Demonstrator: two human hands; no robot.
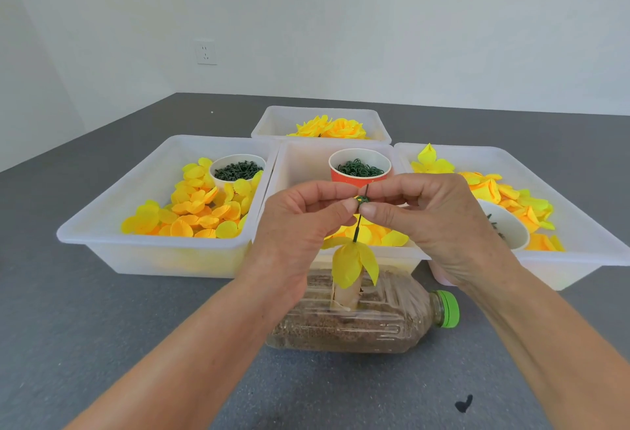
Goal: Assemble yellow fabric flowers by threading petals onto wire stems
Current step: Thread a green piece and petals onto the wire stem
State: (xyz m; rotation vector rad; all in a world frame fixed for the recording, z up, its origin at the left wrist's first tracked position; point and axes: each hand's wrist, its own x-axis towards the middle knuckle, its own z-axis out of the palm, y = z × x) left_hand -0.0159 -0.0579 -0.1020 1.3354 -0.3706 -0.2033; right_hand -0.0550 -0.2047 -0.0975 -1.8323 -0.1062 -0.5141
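While the wire stem (358,226) stands upright over a sand-filled bottle (361,320) lying on the bench (102,327), the left hand (300,221) and right hand (433,221) each pinch a small green ring (362,201) on it (yellow petals (351,264) hang just below), both grips clamped together.

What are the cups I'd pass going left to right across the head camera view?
White cup of green rings in the left tray → red cup of green rings in the middle tray → white cup in the right tray, partly hidden behind the right hand.
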